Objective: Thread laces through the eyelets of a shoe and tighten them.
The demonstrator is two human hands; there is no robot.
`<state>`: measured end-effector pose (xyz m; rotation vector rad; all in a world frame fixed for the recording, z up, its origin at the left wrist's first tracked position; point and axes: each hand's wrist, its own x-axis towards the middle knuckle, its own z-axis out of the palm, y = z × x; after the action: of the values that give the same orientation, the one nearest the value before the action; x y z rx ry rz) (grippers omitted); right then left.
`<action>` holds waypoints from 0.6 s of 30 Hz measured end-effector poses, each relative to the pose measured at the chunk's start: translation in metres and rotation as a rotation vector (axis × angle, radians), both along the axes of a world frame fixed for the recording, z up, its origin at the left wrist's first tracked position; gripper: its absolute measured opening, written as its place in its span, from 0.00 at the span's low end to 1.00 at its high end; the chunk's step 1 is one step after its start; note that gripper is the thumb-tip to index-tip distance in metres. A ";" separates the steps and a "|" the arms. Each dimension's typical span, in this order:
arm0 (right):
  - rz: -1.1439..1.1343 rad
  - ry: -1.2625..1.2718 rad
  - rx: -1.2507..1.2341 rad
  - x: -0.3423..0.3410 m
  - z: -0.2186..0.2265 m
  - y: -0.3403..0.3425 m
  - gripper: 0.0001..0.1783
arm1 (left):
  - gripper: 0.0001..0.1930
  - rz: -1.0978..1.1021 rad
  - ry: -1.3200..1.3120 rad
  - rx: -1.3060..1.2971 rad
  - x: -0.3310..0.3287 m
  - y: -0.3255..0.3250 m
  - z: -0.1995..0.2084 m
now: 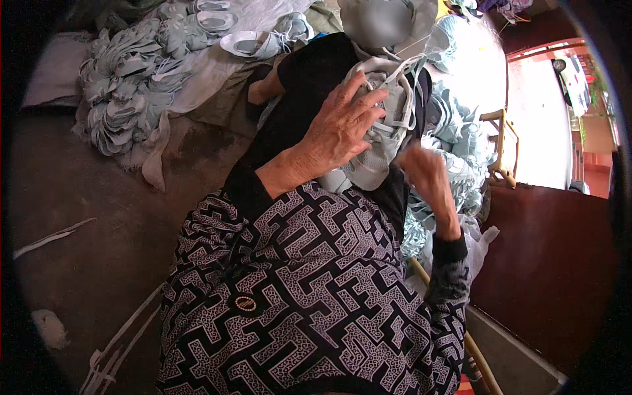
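A light grey mesh shoe upper (376, 161) lies across my lap, with pale laces strung along its opening. My left hand (339, 125) grips it from the left, fingers bent over the opening and thumb lower down on the mesh. Beside the upper's right edge is my right hand (426, 179), smeared by motion, so its fingers and anything in them cannot be made out. A pale lace (415, 60) runs loose at the top of the upper. Another small grey piece (336, 180) shows under the upper near my left wrist.
A large heap of grey shoe pieces (125, 99) lies at the far left, with pale shoes (250, 45) behind. More uppers (454, 161) are piled at my right, beside a bamboo frame (503, 148). White strips (118, 355) lie on the dark floor. A parked car (573, 82) stands outside.
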<state>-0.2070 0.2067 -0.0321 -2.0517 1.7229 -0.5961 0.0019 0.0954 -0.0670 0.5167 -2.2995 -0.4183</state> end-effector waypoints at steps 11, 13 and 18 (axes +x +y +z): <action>-0.738 -1.324 -0.407 -0.166 0.031 0.106 0.15 | 0.25 -0.070 0.184 0.037 0.014 0.003 0.023; -0.761 -1.397 -0.424 -0.218 0.031 0.111 0.17 | 0.17 -0.040 0.080 -0.042 0.012 0.006 0.015; -1.032 -0.515 -0.451 -0.220 0.006 0.077 0.18 | 0.09 0.034 -0.031 -0.268 0.003 0.004 0.024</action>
<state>-0.4267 0.2842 -0.0264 -0.8807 2.3226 -1.7521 0.0051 0.0995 -0.0426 0.4300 -2.3262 -0.0830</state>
